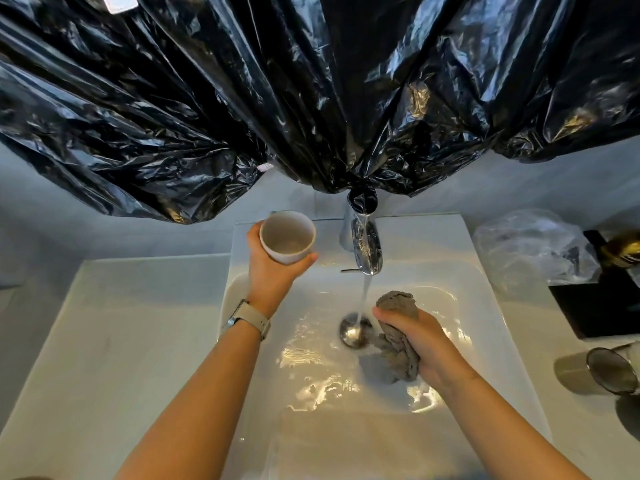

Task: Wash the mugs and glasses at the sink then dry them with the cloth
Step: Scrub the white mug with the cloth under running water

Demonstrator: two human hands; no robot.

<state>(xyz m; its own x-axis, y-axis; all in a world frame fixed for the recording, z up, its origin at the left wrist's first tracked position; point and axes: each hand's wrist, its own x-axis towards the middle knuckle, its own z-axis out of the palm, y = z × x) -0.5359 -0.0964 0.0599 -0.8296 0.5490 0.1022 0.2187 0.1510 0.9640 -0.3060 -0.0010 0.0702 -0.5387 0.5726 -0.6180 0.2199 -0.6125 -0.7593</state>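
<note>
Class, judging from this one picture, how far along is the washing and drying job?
Early. Done: nothing clearly. In hand: the tap runs into the sink; the left hand holds a white mug beside the stream, and the right hand grips a grey cloth. Left: the glass on the counter, and drying.

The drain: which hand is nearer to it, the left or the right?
Right. The right hand, gripping the cloth, is just beside the drain, low in the sink. The left hand holds the mug farther away, up near the sink's back left corner.
</note>
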